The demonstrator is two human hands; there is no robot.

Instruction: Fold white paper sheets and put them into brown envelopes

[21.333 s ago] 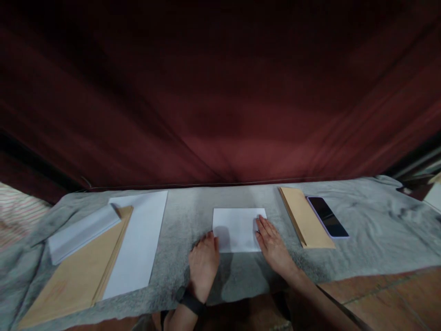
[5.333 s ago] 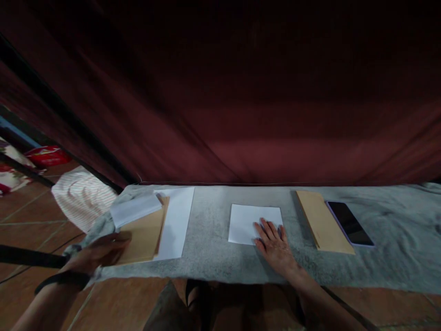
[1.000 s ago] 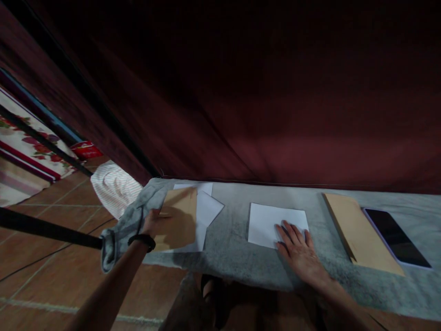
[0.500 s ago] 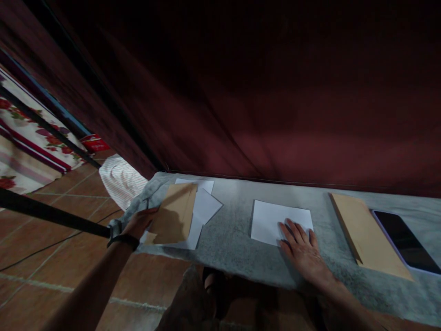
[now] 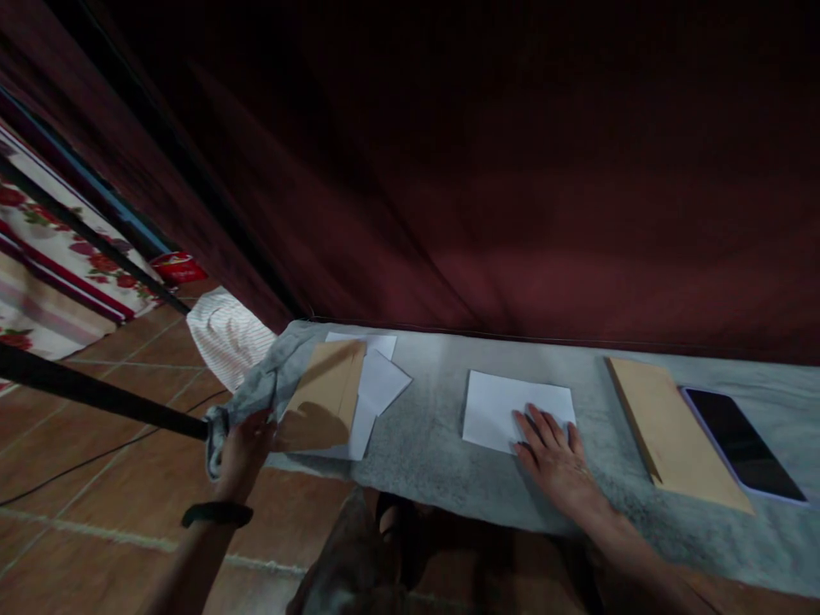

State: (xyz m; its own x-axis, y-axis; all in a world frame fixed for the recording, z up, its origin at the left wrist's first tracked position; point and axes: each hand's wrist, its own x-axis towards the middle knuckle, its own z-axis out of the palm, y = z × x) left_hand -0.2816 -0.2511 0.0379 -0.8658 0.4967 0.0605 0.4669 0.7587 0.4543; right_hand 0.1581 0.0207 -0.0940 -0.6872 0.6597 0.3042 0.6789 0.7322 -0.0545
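My left hand [image 5: 247, 446], a black band on its wrist, is at the near left edge of the grey-covered table [image 5: 436, 444]. Its fingers are curled at the near corner of the top brown envelope [image 5: 320, 395] of a small stack; the light is dim and the grip is partly hidden. My right hand [image 5: 554, 453] lies flat with fingers spread on the near right part of a folded white sheet [image 5: 496, 406] in the middle of the table.
White sheets [image 5: 379, 382] lie under and beside the left envelopes. At the right, another brown envelope stack [image 5: 672, 431] and a dark phone [image 5: 743, 442]. A dark red curtain [image 5: 480, 213] hangs behind. On the tiled floor at the left are a black pole [image 5: 96, 393] and striped cloth [image 5: 227, 333].
My left hand has drawn back from the envelope's left side to its near corner at the table edge. My right hand has stayed on the white sheet.
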